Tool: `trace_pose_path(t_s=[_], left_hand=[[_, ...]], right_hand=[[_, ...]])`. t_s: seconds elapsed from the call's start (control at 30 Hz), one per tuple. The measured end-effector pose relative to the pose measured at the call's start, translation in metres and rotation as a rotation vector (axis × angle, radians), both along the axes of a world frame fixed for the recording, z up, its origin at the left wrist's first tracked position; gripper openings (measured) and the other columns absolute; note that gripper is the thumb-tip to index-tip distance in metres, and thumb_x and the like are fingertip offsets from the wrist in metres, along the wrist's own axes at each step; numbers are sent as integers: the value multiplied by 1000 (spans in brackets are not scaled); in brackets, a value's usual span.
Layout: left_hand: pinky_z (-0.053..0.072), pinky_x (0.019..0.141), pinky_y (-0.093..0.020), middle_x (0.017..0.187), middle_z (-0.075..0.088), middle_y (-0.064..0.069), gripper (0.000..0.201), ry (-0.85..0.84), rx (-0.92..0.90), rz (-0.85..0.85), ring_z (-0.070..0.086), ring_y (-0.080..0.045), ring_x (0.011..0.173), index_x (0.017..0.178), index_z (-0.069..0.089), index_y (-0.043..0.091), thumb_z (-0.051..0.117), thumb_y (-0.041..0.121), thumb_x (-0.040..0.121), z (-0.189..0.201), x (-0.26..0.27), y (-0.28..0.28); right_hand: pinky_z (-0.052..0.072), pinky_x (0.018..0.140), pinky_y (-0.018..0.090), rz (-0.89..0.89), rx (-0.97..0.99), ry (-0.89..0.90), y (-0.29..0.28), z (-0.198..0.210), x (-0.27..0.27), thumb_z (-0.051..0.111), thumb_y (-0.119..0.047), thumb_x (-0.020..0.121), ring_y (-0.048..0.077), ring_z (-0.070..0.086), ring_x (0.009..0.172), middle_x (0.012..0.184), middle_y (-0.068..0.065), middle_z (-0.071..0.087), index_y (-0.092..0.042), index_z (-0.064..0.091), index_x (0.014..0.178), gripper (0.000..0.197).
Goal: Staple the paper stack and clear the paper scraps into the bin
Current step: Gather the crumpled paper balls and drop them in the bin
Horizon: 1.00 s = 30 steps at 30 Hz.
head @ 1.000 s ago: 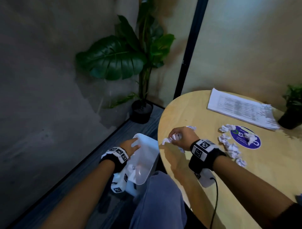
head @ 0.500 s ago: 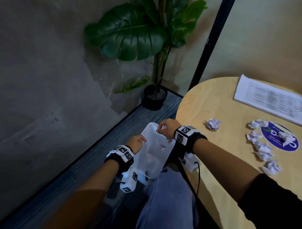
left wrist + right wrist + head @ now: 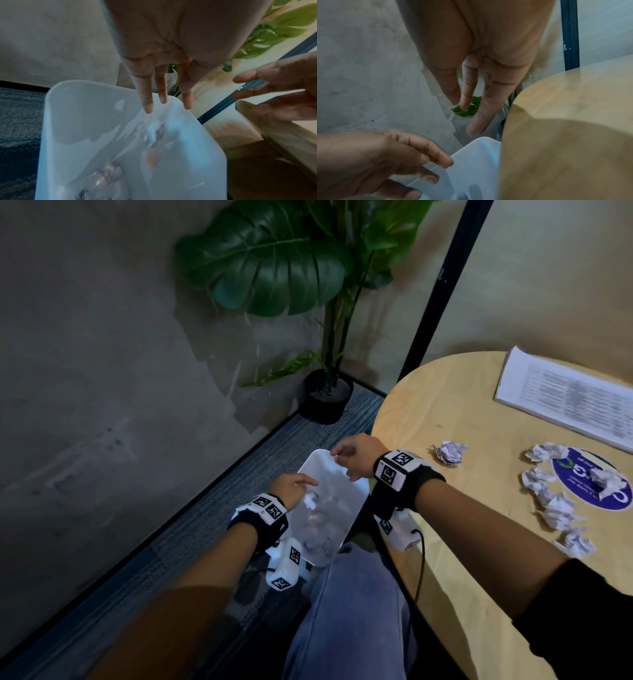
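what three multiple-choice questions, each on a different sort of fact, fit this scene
1. Where does the white plastic bin stand?
A. on the round wooden table
B. on the floor beside the table
C. on the paper stack

2. What colour is the round sticker on the round wooden table?
A. red
B. yellow
C. blue

3. What state is the right hand in?
A. fingers straight, holding nothing
B. gripping a stapler
C. pinching a sheet

Answers:
1 B: the head view shows the bin on the carpet below the table's edge.
2 C: the disc under the crumpled paper scraps is blue.
3 A: the right wrist view shows straight, empty fingers above the bin.
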State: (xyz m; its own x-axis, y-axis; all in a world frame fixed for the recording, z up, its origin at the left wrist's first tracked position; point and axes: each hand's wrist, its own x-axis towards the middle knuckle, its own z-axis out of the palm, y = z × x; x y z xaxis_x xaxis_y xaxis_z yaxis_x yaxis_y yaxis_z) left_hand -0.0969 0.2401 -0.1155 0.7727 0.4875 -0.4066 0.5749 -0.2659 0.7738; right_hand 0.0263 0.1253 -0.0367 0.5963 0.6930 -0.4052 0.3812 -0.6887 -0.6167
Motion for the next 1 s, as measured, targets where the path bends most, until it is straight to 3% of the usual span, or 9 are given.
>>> trace_pose_path(t_s=[0.07,0.17,0.27,0.37,0.5,0.63,0.8,0.87,1.0], left_hand=[[29,36,-10,55,51,2,42,8,22,-21,42,-4,33,104,72,13,37,-5,90,6,0,-1],[44,56,-25,79,64,-6,49,-11,51,-76,53,-21,60,91,71,28,36,-7,86,18,3,-1],[51,83,-40,105,63,-2,49,-89,88,-156,62,-31,93,83,68,29,37,-9,84,39,10,-8],[49,77,-36,95,64,-2,41,-151,101,-283,63,-27,89,91,69,22,42,-7,87,71,22,-26],[46,75,-29,85,63,-4,25,-195,102,-505,56,-12,70,99,69,12,49,-2,91,112,46,-58],[51,78,-32,86,64,-3,18,-205,181,-651,61,-18,71,101,70,17,56,8,91,141,73,-97],[52,90,-36,103,68,-11,19,-191,250,-755,65,-28,96,105,69,15,59,11,89,151,104,-147],[48,94,-34,112,66,-11,21,-146,295,-778,61,-26,107,107,68,15,59,12,88,148,116,-164],[51,89,-34,116,61,-13,27,-81,445,-715,59,-30,106,107,67,20,62,12,82,133,142,-184]], right_hand=[[59,75,37,-30,41,-12,-8,5,0,50,-5,92,26,64,70,92,9,63,-8,66,111,25],[56,56,17,-95,158,-34,-29,16,-2,47,-2,93,23,63,62,86,6,63,-4,66,108,24],[60,70,29,-161,251,-42,-59,26,-1,48,-2,93,29,67,72,95,5,62,-9,68,101,22],[58,79,43,-241,305,-45,-95,37,0,50,-1,92,28,64,73,86,3,63,-14,65,92,20],[47,68,20,-376,283,-224,-157,48,3,59,-2,85,15,60,70,87,-8,63,-21,68,86,21],[43,74,25,-455,80,-377,-221,52,5,64,-8,80,16,55,81,91,-4,61,-21,69,92,19],[45,90,33,-518,-223,-403,-277,42,11,69,-24,77,32,54,108,110,13,56,-24,68,104,27],[45,90,32,-523,-272,-368,-289,39,11,68,-28,78,34,52,109,111,15,54,-25,66,107,30],[45,93,33,-512,-296,-315,-307,32,12,67,-28,80,30,53,109,114,11,51,-26,65,108,28]])
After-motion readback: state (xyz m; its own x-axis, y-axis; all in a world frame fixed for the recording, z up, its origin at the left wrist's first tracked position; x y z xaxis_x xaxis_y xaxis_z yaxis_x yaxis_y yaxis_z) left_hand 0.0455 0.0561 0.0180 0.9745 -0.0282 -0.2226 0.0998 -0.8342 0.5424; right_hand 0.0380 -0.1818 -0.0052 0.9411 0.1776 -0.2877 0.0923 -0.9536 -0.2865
